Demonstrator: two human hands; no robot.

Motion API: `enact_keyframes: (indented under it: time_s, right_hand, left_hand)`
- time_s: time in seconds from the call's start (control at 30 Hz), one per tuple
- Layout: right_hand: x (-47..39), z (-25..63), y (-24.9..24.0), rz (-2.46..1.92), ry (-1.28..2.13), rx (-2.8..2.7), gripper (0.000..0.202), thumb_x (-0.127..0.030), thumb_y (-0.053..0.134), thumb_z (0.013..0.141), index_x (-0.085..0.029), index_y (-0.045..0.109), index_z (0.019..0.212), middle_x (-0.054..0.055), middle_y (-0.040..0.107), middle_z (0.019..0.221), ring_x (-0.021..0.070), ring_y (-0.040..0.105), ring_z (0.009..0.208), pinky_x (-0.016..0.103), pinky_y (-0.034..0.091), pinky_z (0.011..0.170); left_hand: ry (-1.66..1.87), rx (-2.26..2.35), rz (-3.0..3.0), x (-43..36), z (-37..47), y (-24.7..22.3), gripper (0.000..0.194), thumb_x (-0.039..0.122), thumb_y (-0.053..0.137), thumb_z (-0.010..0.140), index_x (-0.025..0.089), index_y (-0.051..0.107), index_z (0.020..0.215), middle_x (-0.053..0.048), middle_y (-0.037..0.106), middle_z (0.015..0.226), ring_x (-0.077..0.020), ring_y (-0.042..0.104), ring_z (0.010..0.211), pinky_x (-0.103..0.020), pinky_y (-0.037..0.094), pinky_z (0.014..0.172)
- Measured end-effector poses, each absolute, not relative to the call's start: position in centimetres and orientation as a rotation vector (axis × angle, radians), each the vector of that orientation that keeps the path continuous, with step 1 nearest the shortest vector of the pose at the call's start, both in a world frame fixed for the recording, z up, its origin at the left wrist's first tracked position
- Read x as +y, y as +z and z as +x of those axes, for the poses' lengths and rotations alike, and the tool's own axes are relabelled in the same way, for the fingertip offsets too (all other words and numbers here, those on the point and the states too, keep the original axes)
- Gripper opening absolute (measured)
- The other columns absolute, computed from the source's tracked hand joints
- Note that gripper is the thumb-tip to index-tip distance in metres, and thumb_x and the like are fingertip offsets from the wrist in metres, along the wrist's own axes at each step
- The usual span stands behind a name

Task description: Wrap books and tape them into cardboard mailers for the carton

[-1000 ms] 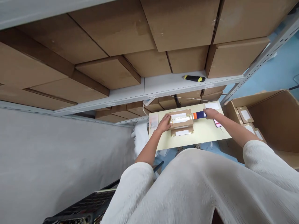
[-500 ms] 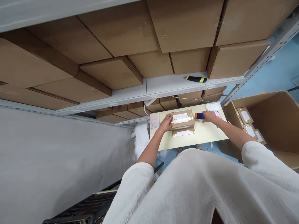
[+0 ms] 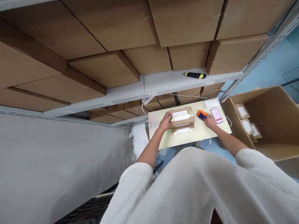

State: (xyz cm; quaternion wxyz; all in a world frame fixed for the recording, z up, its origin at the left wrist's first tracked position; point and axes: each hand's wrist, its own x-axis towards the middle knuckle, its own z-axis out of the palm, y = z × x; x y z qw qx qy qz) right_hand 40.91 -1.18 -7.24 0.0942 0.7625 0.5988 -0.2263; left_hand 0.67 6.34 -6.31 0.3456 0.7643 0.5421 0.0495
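Right hand (image 3: 211, 121) grasping orange-blue tool (image 3: 201, 115), now tilted, slightly farther from labelled box (image 3: 183, 118) on worktop (image 3: 203, 133), near phone (image 3: 216, 116); work at box seemingly paused. Left hand (image 3: 165, 122) touching box's left end; grip unclear.

A loose white fabric top (image 3: 187, 186) is showing fine creases. Its wide, short white sleeves (image 3: 137, 175) are leaving both forearms (image 3: 153, 142) bare.

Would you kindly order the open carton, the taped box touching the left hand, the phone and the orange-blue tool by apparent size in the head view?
1. Open carton
2. Taped box
Phone and orange-blue tool: too alike to rank, as the right hand partly hides the tool.
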Motion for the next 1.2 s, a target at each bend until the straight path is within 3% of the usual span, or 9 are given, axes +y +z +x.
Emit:
enact_keyframes:
  time_s: [0.2, 0.37, 0.6, 0.7, 0.83, 1.0, 1.2]
  right_hand:
    - [-2.4, 39.7, -9.1, 2.237, -0.562, 1.755, 0.047, -0.035, 0.05, 0.108, -0.02, 0.062, 0.151, 0.025, 0.072, 0.137, 0.0432, 0.059, 0.14, 0.063, 0.04, 0.119]
    - [-2.7, 39.7, -9.1, 2.246, -0.588, 1.716, 0.045, -0.045, 0.052, 0.109, -0.019, 0.07, 0.14, 0.024, 0.074, 0.125, 0.0425, 0.064, 0.131, 0.055, 0.045, 0.11]
    - [0.3, 35.4, -5.1, 2.465, -0.395, 1.848, 0.061, -0.057, 0.044, 0.111, -0.017, 0.055, 0.156, 0.026, 0.064, 0.144, 0.0415, 0.062, 0.127, 0.048, 0.052, 0.102]
    - [2.5, 31.0, -3.9, 2.426, -0.404, 2.017, 0.075, -0.067, 0.049, 0.108, -0.019, 0.045, 0.166, 0.025, 0.056, 0.156, 0.0425, 0.056, 0.133, 0.049, 0.049, 0.107]
    - [4.4, 26.8, -3.9, 2.419, -0.407, 2.028, 0.085, -0.074, 0.056, 0.104, -0.024, 0.042, 0.171, 0.022, 0.045, 0.167, 0.0432, 0.048, 0.138, 0.054, 0.041, 0.113]
    - [5.4, 28.1, -4.7, 2.478, -0.47, 1.941, 0.07, -0.067, 0.05, 0.109, -0.024, 0.052, 0.166, 0.023, 0.051, 0.16, 0.0433, 0.048, 0.137, 0.057, 0.038, 0.114]
    - [5.9, 30.2, -5.4, 2.44, -0.677, 1.971, 0.065, -0.053, 0.04, 0.114, -0.024, 0.046, 0.172, 0.024, 0.061, 0.15, 0.0429, 0.055, 0.133, 0.059, 0.045, 0.113]
  left_hand:
    - [0.133, 1.415, 1.96, 5.9, 0.7, -6.5, 0.078, 0.029, 0.071, 0.095, 0.024, 0.051, 0.169, -0.011, 0.032, 0.186, -0.0346, 0.024, 0.175, -0.051, 0.031, 0.141]
    - [0.189, 1.398, 1.948, 5.3, 0.6, -6.5, 0.077, 0.03, 0.069, 0.095, 0.025, 0.049, 0.17, -0.011, 0.034, 0.186, -0.035, 0.022, 0.176, -0.053, 0.028, 0.142]
    - [0.39, 1.526, 1.954, 5.5, 2.6, -5.9, 0.071, 0.038, 0.064, 0.1, 0.023, 0.049, 0.168, -0.015, 0.05, 0.174, -0.0383, 0.04, 0.165, -0.056, 0.034, 0.137]
    - [0.359, 1.71, 1.896, 6.0, 5.1, -5.5, 0.081, 0.054, 0.069, 0.1, 0.022, 0.045, 0.17, -0.02, 0.045, 0.176, -0.0466, 0.039, 0.161, -0.064, 0.037, 0.131]
    - [0.255, 1.833, 1.872, 6.6, 7.0, -5.0, 0.085, 0.064, 0.069, 0.1, 0.024, 0.043, 0.17, -0.021, 0.039, 0.178, -0.0473, 0.036, 0.16, -0.062, 0.036, 0.128]
    - [0.25, 1.868, 1.828, 7.1, 4.9, -5.3, 0.06, 0.054, 0.064, 0.106, 0.025, 0.059, 0.158, -0.021, 0.048, 0.17, -0.0451, 0.041, 0.154, -0.058, 0.037, 0.125]
    - [0.374, 1.804, 1.568, 7.0, 3.3, -6.3, 0.063, 0.041, 0.057, 0.108, 0.023, 0.05, 0.168, -0.022, 0.058, 0.156, -0.0416, 0.056, 0.144, -0.053, 0.043, 0.122]
